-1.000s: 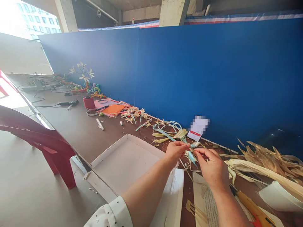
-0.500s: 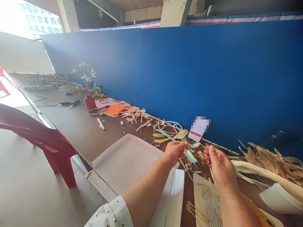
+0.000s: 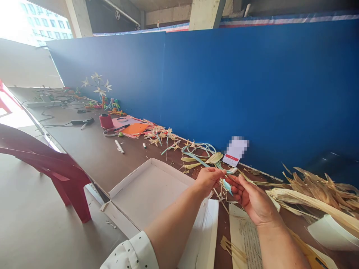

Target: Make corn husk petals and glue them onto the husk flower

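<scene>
Two bare hands, and only the head view to go on. The left hand (image 3: pixel 208 179) has thumb and forefinger pinched on what looks like a thin strand (image 3: pixel 230 177), held over the table's husk scraps. The right hand (image 3: pixel 254 200) was further off half a second ago; now it's back beside the left, palm turned up, fingers loosely curled. Can't tell if it's actually gripping the strand. I'd read that as both hands back on the same bit of fiddly work.

Around them it's pretty messy. A light-blue piece (image 3: pixel 227 186) is just behind the fingers, partly hidden. A shallow white cardboard box (image 3: pixel 157 190) sits under the left forearm, and a page of writing (image 3: pixel 245 231) plus a yellow thing (image 3: pixel 301 248) are partly covered by the right one, so elbow room looks tight. Dried corn husks (image 3: pixel 316 183) are piled off right, a phone (image 3: pixel 232 158) leans on the blue partition (image 3: pixel 252 93), and husk flowers (image 3: pixel 156 138) lie further left.
</scene>
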`<state>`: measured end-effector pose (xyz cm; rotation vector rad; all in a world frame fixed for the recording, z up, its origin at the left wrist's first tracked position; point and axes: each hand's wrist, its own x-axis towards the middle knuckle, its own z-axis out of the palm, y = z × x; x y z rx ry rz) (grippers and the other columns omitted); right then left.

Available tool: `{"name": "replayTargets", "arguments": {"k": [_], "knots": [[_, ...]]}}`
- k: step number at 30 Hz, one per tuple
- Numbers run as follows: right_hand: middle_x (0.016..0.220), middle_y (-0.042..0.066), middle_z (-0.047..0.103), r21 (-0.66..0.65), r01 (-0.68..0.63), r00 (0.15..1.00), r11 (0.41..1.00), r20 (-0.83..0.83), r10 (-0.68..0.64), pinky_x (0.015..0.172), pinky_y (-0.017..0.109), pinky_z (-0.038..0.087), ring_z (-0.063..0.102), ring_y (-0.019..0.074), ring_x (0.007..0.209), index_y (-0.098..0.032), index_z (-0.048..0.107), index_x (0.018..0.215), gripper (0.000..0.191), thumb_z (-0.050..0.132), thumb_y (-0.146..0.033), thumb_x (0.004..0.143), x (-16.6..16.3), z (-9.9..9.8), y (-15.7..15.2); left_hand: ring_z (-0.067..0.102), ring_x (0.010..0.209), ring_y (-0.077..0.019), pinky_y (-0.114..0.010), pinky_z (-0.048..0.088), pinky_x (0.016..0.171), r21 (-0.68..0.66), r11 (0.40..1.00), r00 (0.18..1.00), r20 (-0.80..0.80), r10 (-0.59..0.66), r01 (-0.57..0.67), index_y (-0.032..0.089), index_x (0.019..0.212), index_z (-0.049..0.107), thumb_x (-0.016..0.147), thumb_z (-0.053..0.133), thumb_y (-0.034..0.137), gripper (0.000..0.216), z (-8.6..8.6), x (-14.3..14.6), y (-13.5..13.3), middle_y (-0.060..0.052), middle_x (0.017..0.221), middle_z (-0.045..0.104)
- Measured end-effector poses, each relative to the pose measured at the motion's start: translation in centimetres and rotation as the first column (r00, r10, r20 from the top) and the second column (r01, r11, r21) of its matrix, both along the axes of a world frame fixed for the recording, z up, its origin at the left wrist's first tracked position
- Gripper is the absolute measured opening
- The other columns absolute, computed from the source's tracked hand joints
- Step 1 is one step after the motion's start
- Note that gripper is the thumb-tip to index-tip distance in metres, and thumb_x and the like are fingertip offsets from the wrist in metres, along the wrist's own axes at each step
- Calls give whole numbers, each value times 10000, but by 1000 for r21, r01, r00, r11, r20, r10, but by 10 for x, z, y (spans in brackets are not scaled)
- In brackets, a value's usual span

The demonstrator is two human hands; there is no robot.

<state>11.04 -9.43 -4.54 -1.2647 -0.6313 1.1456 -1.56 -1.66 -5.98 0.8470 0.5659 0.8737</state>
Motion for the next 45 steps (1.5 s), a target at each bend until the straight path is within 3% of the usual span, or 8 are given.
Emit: {"name": "replayTargets", "arguments": {"k": [10,19,24,28,36,40,45], "knots": [[921,81,715,4,5,1000,1000,-8,-5,463,164,460,580,94,599,-180,734,937,274,723,-352,724,0,1,-2,312,431,-25,-200,191,442,12,1000,1000,-23,7,-6,123,617,560,568,773,376,334,0,1,-1,53,485,415],[844,48,706,12,11,1000,1000,2,-11,436,120,435,526,64,577,-171,738,905,334,824,-286,603,-10,9,-3,327,429,-29,-197,220,444,33,999,998,-48,37,-35,125,634,564,602,741,349,287,1,2,-2,35,503,474],[867,78,707,-5,72,997,997,18,-72,442,136,451,547,84,597,-153,734,913,313,772,-351,673,-8,6,-1,317,413,-31,-203,211,439,64,996,995,-83,63,-58,129,620,553,609,734,353,288,-1,3,-1,51,471,434],[835,92,701,-2,58,997,998,-51,-58,411,145,432,540,81,565,-133,728,896,269,738,-333,715,-3,0,2,342,431,-32,-202,235,456,80,995,994,-94,64,-56,126,626,555,597,740,383,318,-1,3,-1,47,496,457],[724,18,655,0,-30,981,1000,-194,30,390,114,394,521,49,528,-157,710,879,290,815,-193,611,1,-4,2,365,459,-32,-199,257,471,159,987,991,-134,31,-10,117,676,585,590,737,413,344,-1,2,-4,32,555,501],[744,2,646,-33,-45,989,998,-146,39,415,117,419,530,49,547,-164,708,851,289,828,-222,595,5,-5,1,355,450,-31,-193,243,456,188,982,987,-156,33,-3,122,677,581,613,722,396,315,-1,1,-5,44,539,470],[694,-8,627,-83,2,998,997,64,3,440,122,419,514,52,538,-157,705,794,297,839,-292,566,7,-4,0,345,449,-30,-191,240,456,212,977,974,-225,21,28,122,680,592,644,697,341,245,0,0,-4,42,539,476]]}}
